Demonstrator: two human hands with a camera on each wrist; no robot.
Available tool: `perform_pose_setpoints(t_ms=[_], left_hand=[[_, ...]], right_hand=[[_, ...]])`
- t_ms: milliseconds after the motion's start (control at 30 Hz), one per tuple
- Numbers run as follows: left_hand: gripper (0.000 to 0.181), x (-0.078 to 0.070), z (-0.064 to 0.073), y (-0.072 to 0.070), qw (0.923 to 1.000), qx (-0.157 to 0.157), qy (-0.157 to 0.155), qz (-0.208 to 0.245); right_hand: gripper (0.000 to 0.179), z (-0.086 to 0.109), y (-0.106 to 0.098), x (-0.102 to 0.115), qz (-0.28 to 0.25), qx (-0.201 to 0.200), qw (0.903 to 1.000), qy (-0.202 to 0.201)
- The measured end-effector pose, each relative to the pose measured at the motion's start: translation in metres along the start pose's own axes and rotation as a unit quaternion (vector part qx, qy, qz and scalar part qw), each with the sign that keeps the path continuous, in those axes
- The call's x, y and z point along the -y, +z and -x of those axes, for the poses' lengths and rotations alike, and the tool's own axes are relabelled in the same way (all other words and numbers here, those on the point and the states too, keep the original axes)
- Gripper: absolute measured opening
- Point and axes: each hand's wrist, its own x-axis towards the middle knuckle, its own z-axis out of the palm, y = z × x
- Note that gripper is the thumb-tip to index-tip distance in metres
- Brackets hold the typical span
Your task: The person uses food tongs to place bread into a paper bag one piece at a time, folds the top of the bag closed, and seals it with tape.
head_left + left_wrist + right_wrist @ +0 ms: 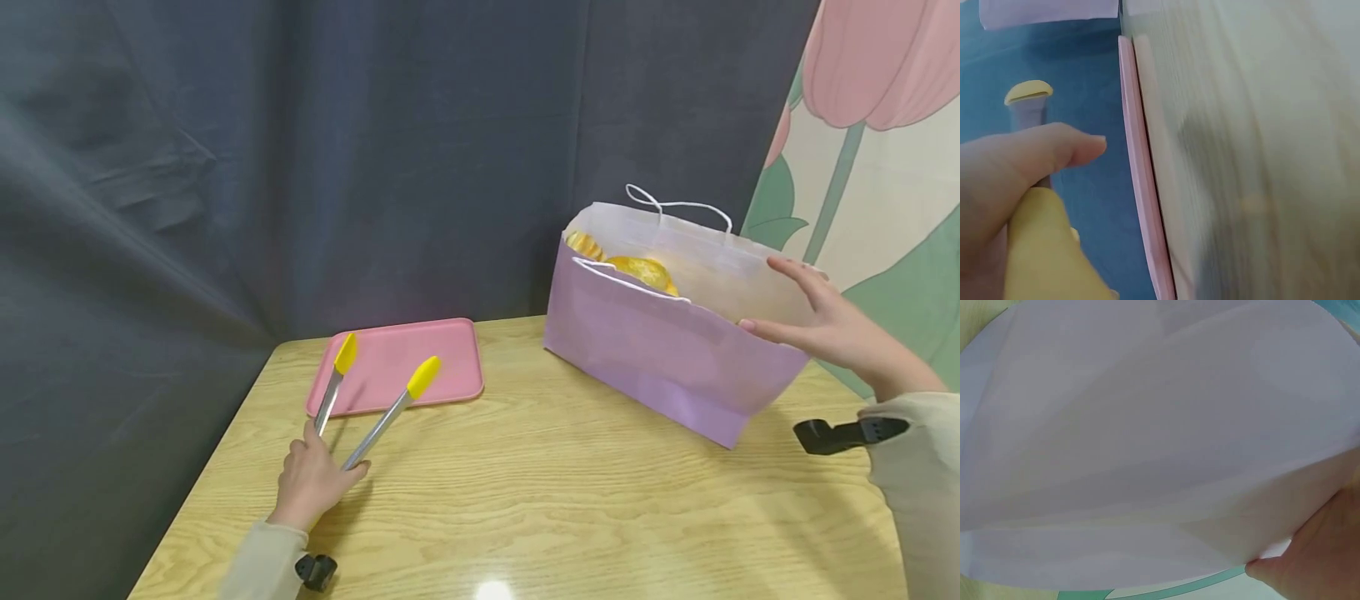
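Note:
My left hand [311, 479] grips a pair of metal tongs [378, 429] with yellow tips, its arms spread apart. The tips hang over a pink tray [408, 358] at the back left of the table. In the left wrist view the thumb lies across the tongs [1041, 244] beside the tray's edge [1138, 162]. At the right stands a light purple paper bag [637, 342] with white handles, its mouth wide. My right hand [840, 321] touches the bag's right end with thumb and forefinger spread across the opening. A yellow item [645, 271] and a striped one [585, 245] show inside.
Behind the wooden table [525, 492] hangs a dark curtain [435, 167]. A wall with painted tulips [862, 67] rises at the right. Bare tabletop lies between the tray and the bag. Each wrist carries a black camera mount [847, 435].

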Motion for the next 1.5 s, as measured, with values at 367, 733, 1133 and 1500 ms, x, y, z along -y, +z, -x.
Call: perform_pose_setpoints(t_ms=[367,733,1133,1500], left_hand=[[0.12,0.019,0.026,0.002,0.997,0.067,-0.032,-0.021],[0.126,0.016,0.045,0.001,0.9946,0.077,-0.031,-0.063],[0.131,0.01,0.052,0.002,0.9885,0.076,-0.037,-0.125],[0.136,0.015,0.06,-0.004,0.9818,0.102,-0.051,-0.152]], right_hand=[[0.092,-0.001,0.001,-0.002,0.009,0.001,1.0,0.002],[0.092,-0.002,0.0,0.0,0.007,-0.002,1.0,0.001],[0.092,-0.004,-0.001,-0.001,0.005,0.002,1.0,0.006],[0.091,-0.004,-0.001,-0.001,0.0,0.007,0.9999,0.009]])
